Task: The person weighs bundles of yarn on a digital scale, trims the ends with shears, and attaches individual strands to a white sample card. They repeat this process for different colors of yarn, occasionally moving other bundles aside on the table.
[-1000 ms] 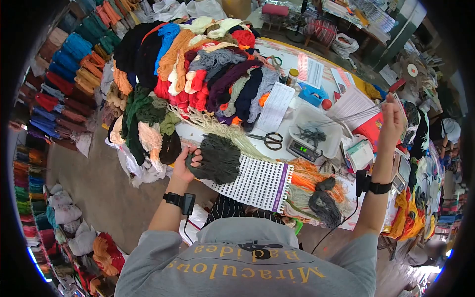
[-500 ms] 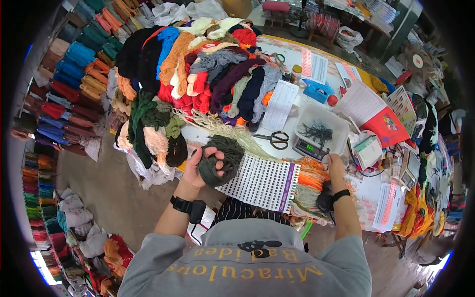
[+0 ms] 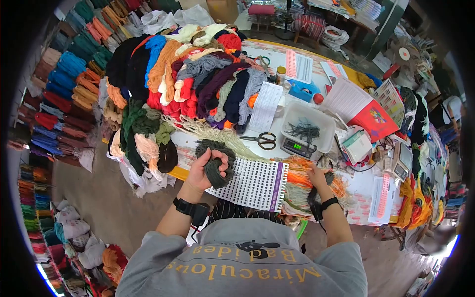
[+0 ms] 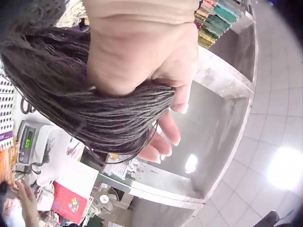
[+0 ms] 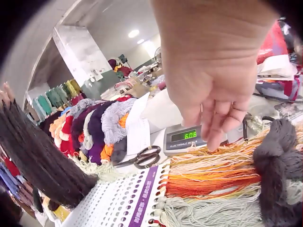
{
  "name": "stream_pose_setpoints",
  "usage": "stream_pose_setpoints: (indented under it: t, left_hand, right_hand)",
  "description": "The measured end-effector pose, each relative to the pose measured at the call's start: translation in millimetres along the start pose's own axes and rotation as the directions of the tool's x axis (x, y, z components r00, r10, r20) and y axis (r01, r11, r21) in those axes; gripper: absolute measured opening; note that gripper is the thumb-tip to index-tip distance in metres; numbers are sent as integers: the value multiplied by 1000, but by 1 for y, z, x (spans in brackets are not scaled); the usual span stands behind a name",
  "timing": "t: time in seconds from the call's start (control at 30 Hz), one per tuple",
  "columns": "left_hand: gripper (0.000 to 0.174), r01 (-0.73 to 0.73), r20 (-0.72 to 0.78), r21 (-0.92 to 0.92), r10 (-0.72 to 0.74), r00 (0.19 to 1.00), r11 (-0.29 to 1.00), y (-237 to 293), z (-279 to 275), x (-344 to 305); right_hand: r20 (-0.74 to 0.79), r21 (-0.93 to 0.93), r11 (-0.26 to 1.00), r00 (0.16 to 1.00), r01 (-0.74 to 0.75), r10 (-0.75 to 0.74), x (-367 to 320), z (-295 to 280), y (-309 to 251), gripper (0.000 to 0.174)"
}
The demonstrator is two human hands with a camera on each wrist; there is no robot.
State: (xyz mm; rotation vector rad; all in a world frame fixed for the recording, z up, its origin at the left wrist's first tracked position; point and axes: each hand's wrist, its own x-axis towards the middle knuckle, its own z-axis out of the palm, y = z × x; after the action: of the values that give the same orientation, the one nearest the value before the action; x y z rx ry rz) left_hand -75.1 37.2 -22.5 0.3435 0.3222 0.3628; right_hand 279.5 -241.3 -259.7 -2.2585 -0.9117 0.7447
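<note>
The table [image 3: 360, 214] carries a large heap of coloured yarn [image 3: 198, 84] toward its far left corner. A white perforated card [image 3: 257, 183] lies along the near edge, with orange and pale thread [image 3: 297, 171] at its right end. The dark skein [image 3: 216, 179] is in the left hand [image 3: 202, 169], above the card's left end at the table's near edge; its looped end passes through the grip and its loose mass spreads beyond the fingers. That hand is closed round it, palm turned up, fingers curled over the strands, forearm slanting in from the near side. The right hand [image 3: 319, 179] is relaxed and open, fingers pointing down over the orange thread, with 1 dark grey hank [image 5: 279, 158] just beside it. Past those fingertips sit a white tub [image 3: 326, 141], a digital scale [image 3: 298, 147] at its near left corner, and 1 pair of scissors [image 3: 266, 142] farther left.
</note>
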Motion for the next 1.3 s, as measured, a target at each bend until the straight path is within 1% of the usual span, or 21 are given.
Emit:
stream_pose_setpoints:
  t: [0.03, 0.07, 0.13, 0.17, 0.33, 0.4, 0.43, 0.5, 0.53, 0.6, 0.73, 0.83, 0.9, 0.93, 1.0, 1.03, 1.07, 1.1, 1.13, 1.2, 1.3]
  left_hand:
    - [36, 16, 33, -14, -16, 999, 1000, 0, 0, 0]
    - [39, 32, 64, -28, -30, 997, 999, -1, 1, 0]
    - [39, 26, 36, -19, -25, 999, 999, -1, 1, -5]
    - [39, 18, 21, -16, -17, 1000, 1000, 0, -1, -8]
    - [38, -38, -73, -18, 36, 997, 999, 3, -7, -27]
    - [35, -68, -72, -17, 66, 995, 998, 5, -11, -33]
    - [35, -72, -79, -18, 71, 994, 997, 5, -13, -35]
    - [36, -82, -106, -40, 77, 991, 996, 5, -16, -39]
    - [36, -85, -110, -43, 79, 991, 996, 5, -18, -40]
    - [36, -91, -137, -52, 83, 987, 994, 3, -20, -39]
    - [37, -86, -131, -51, 78, 988, 995, -1, -18, -29]
    - [41, -91, -124, -49, 85, 989, 995, -8, -8, -18]
    - [39, -43, -150, 32, 47, 988, 999, -11, 0, -11]
    - [39, -39, -146, 35, 43, 988, 999, -14, 2, -8]
    - [40, 28, -165, 74, -16, 986, 997, -18, 2, -1]
    - [40, 58, -129, 67, -49, 991, 996, -20, 0, 3]
    - [40, 64, -123, 71, -55, 991, 995, -21, 1, 5]
    - [40, 101, -114, 81, -91, 989, 992, -21, 2, 8]
    - [40, 137, -107, 91, -127, 986, 986, -22, 4, 10]
    - [40, 151, -106, 112, -139, 985, 982, -22, 8, 13]
    - [40, 162, -102, 141, -148, 984, 977, -23, 12, 15]
  right_hand:
    - [0, 82, 997, 1000, -14, 14, 4, -1, -5, 38]
    - [3, 89, 996, 1000, -11, 11, 8, -2, -10, 38]
    - [-5, 70, 996, 998, -60, 60, 15, -3, -17, 45]
    - [-20, 100, 994, 999, -40, 43, 18, -3, -20, 50]
    - [14, 66, 996, 998, -60, 59, 42, 2, -21, 56]
    - [1, 141, 985, 995, -97, 97, 45, 2, -26, 58]
    - [8, 140, 986, 995, -95, 95, 47, 2, -28, 58]
    - [37, 160, 973, 986, -167, 163, 49, 2, -30, 68]
    - [41, 158, 973, 986, -167, 163, 52, 5, -25, 68]
    - [-11, 124, 986, 993, -112, 114, 55, 11, -13, 68]
    - [-1, 129, 987, 995, -99, 100, 48, 5, -17, 67]
    - [6, 133, 987, 996, -94, 94, 38, 1, -24, 64]
    - [0, 126, 990, 998, -56, 57, 32, -1, -26, 63]
    - [-6, 127, 990, 998, -57, 59, 28, -2, -32, 63]
    - [40, 219, 969, 994, -112, 105, 18, -7, -42, 62]
    - [32, 222, 968, 994, -113, 108, 19, -1, -31, 62]
    - [-10, 178, 983, 999, -51, 54, 24, 11, -10, 60]
    - [-48, 131, 991, 999, 9, -2, 26, 17, 2, 58]
    - [-55, 135, 991, 998, 6, 1, 25, 15, -1, 58]
    - [-4, 172, 984, 999, -38, 39, 24, 11, -7, 60]
    - [-16, 170, 981, 995, -90, 94, 32, 4, -19, 62]
